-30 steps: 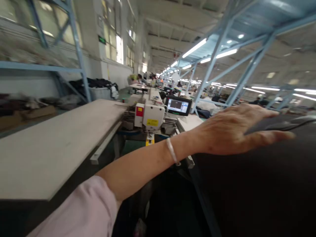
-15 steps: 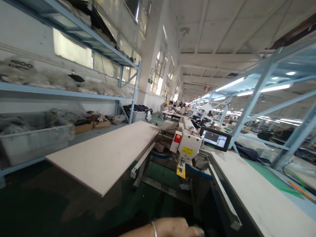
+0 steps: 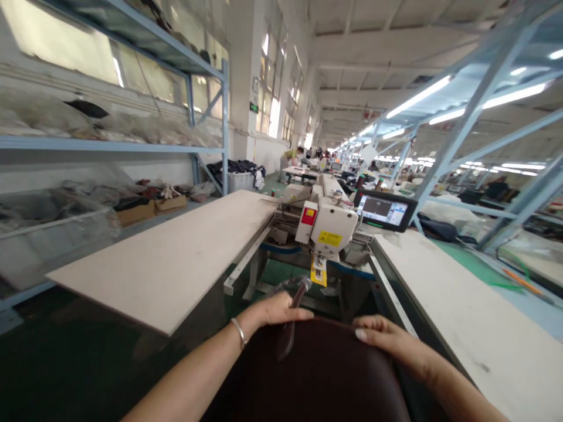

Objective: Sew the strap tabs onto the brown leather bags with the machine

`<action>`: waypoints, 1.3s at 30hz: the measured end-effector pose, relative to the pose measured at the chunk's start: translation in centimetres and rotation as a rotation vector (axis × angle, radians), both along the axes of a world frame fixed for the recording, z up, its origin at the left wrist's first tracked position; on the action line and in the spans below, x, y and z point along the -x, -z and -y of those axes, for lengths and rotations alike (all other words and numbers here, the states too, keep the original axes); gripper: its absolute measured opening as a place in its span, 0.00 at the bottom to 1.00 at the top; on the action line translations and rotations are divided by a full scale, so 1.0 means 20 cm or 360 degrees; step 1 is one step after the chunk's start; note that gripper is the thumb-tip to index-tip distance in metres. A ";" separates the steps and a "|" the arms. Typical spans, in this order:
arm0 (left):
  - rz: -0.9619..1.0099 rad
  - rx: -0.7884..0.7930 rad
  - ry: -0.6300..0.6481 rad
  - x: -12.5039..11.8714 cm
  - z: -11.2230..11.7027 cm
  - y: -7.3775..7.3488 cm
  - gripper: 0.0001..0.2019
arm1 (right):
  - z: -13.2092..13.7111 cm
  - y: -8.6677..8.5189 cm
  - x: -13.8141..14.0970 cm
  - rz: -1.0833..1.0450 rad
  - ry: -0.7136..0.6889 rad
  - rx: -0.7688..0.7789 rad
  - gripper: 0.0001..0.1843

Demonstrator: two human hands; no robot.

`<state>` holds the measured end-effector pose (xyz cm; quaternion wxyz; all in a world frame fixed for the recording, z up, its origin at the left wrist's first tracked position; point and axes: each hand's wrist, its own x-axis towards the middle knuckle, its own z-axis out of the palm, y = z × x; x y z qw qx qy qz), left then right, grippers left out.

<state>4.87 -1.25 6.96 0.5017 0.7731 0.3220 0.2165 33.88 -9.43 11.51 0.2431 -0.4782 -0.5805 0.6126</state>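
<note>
Currently both my hands rest on the top edge of a dark brown leather piece (image 3: 316, 375) low in the middle of the view, right in front of me. Left hand (image 3: 277, 312): fingers curled over the edge, thumb lying flat along it, closed on the leather; a bracelet (image 3: 240, 332) sits on the wrist. Beside this hand a strap (image 3: 294, 316) of the same dark material rises past the fingers and also hangs down over the face of the piece; whether I pinch it too, I cannot tell. Right hand (image 3: 387, 340): fingers bent over the edge, tips pressing on the leather, a loose grip from above. The two hands are near each other, apart, with bare edge between them.

Ahead, beyond the hands, stands a white sewing machine (image 3: 328, 225) with a yellow label and a red one, and a yellow tag hanging below it. Just to its right, a screen (image 3: 384, 210), lit. A pale table (image 3: 176, 258) runs off to the left, another table (image 3: 461, 328) to the right. Blue shelves (image 3: 109, 143) along the left wall carry bagged goods, blurred. Far down the hall, other people at work, too small to make out.
</note>
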 end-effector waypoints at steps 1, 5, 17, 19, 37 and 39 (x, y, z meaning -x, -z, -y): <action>-0.0026 0.0005 -0.0055 -0.01 -0.05 0.01 0.28 | -0.05 -0.03 -0.03 0.0013 0.0002 -0.0082 0.29; -0.0217 -0.0006 -0.0211 -0.05 -0.23 0.01 0.32 | -0.24 -0.03 -0.15 -0.0063 0.0097 -0.0057 0.25; -0.0467 -0.0126 -0.0399 -0.05 -0.72 0.13 0.29 | -0.74 0.28 -0.15 -0.0115 0.0429 -0.0022 0.27; -0.0521 -0.0041 -0.0444 -0.04 -0.79 0.15 0.29 | -0.82 0.31 -0.13 -0.0114 0.0475 -0.0049 0.27; -0.0442 0.0110 -0.0611 -0.04 -1.13 0.19 0.34 | -0.75 0.44 0.13 -0.0804 0.1293 0.0506 0.36; -0.0455 0.0131 -0.0625 -0.04 -1.14 0.20 0.32 | -0.72 0.40 0.16 -0.0848 0.1239 0.0680 0.33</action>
